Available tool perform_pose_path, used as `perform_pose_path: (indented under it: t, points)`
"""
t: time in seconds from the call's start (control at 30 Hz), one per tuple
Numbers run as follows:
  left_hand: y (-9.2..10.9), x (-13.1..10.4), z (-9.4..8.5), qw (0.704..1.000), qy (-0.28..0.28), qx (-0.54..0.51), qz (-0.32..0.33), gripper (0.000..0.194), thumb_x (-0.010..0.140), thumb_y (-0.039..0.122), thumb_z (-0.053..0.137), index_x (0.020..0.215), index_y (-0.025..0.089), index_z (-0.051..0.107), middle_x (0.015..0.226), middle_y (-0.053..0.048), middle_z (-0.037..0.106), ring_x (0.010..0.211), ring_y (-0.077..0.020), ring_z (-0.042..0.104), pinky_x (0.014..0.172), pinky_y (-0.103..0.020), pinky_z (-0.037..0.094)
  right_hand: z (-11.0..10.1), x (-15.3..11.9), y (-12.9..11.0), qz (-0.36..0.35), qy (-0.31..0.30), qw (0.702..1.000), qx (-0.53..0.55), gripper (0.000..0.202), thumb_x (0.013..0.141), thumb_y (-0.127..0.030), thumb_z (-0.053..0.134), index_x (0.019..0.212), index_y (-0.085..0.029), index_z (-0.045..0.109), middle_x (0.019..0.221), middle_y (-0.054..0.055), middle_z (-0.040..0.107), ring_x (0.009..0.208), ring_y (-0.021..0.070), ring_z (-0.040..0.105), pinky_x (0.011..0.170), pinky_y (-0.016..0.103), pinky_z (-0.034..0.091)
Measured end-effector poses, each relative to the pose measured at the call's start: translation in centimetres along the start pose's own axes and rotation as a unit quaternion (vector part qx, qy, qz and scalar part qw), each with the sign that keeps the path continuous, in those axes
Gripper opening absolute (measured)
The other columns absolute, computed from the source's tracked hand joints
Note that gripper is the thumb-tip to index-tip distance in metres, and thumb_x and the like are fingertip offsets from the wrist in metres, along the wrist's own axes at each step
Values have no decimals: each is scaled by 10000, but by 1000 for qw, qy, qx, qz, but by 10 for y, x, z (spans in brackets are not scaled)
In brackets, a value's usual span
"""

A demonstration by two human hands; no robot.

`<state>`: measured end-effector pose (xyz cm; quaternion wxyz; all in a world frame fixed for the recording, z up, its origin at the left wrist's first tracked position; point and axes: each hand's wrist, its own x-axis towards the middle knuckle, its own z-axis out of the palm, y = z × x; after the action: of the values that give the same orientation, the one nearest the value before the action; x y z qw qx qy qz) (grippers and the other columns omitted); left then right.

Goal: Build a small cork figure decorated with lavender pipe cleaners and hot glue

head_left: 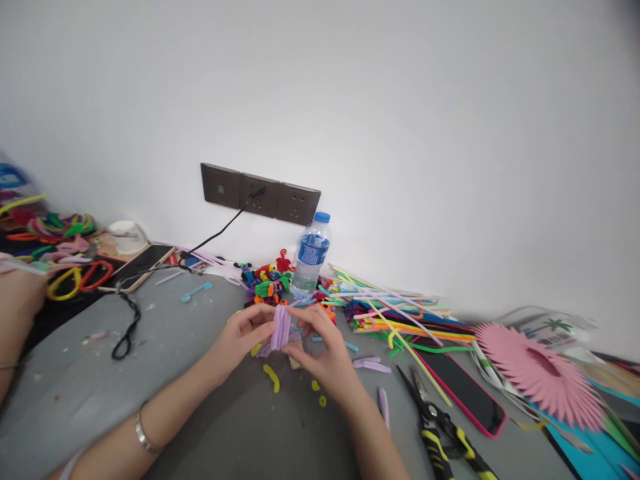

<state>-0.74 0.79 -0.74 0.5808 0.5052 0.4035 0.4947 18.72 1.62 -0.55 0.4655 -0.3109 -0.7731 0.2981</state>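
Between my two hands, above the grey table [225, 427], is a bundle of folded lilac pipe cleaners [282, 327]. My left hand [249, 331] pinches its left side with thumb and fingers. On the other side my right hand [320, 340] grips the bundle, its fingertips at the top and thumb at the lower edge. Below them lies a bent yellow pipe cleaner piece [271, 378], and small yellow curls [323, 401] rest nearby. Folded lilac pieces [371, 364] lie right of my right hand, with another lilac piece [383, 408] closer to me.
Pliers with black-and-yellow handles [437, 423] and a phone [465, 387] lie at right, near a pink pleated paper disc [540, 373]. Behind my hands stand a water bottle [311, 257] and loose pipe cleaners [405, 313]. Another person's hand [20, 300] is at far left, beside scissors [80, 280].
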Motion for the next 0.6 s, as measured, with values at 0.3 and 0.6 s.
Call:
perform_pose_path:
  t: [0.3,0.6]
  points:
    - [1,-2,1,1000,6,-3,-11,330,788,436,738,974,164,719,730,-2,583,659,-133,496,573,-210,401,0,1,0,2,-5,1000,-14,500,812,-216,763,1284,-281,608,914,33,565,793,188,528,690,296,482]
    - [-2,-2,1,999,1,-33,-38,392,768,452,764,1033,164,738,847,-44,681,743,-158,576,648,-235,455,2,-2,1,0,-3,1000,-7,494,837,-217,737,1302,-289,586,872,12,546,739,166,510,675,279,463]
